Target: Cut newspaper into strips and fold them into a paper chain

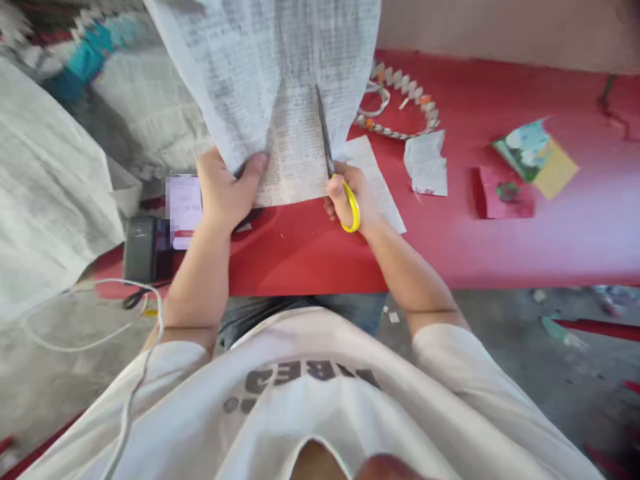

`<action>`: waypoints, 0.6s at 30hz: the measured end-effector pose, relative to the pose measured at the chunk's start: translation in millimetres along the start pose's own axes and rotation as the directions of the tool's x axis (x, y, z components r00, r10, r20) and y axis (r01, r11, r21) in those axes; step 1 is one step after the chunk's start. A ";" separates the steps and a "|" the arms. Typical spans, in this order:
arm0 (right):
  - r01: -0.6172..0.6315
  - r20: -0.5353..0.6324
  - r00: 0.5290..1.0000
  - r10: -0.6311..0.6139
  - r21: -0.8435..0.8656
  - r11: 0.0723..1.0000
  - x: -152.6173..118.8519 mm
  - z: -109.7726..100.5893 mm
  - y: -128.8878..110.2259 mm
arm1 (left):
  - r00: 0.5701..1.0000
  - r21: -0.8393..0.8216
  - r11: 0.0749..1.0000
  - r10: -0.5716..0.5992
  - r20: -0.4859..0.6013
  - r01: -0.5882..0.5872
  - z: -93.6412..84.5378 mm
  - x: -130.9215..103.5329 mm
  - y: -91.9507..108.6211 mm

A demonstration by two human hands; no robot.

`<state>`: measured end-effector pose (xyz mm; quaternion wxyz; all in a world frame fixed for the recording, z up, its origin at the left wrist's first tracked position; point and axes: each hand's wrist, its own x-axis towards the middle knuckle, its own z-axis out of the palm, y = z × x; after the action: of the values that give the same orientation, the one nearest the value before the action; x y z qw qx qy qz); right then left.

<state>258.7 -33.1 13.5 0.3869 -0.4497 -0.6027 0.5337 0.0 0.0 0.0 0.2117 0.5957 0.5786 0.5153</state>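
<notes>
A large sheet of newspaper (295, 147) stands up in front of me, its top running out of view. My left hand (230, 187) grips its lower left edge, thumb on the near face and the fingers hidden behind. In my right hand (353, 193) is a pair of scissors (325, 133) with a yellow handle loop around the thumb. A dark blade lies against the near face of the paper, pointing up and away; the other blade is hidden. Below and right of the sheet, a flat strip of printed paper (383, 183) lies on the red table (300, 260).
A ring of folded paper pieces (430, 110) and some paper scraps (427, 163) lie right of the newspaper. Farther right are a red packet (500, 200) and a colourful card (525, 147). At left are a lit phone (185, 207), a black power bank (140, 250) and a white cable (160, 313).
</notes>
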 end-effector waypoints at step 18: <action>0.059 -0.095 0.993 -0.067 -0.085 0.995 8.8 -0.1 20.4 | 0.994 0.046 0.999 -0.018 0.105 0.013 4.3 -6.4 7.7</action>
<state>258.9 -24.2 -6.8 0.4138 -0.4714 -0.6185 0.4733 8.6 -6.2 2.5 0.2323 0.6221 0.5828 0.4683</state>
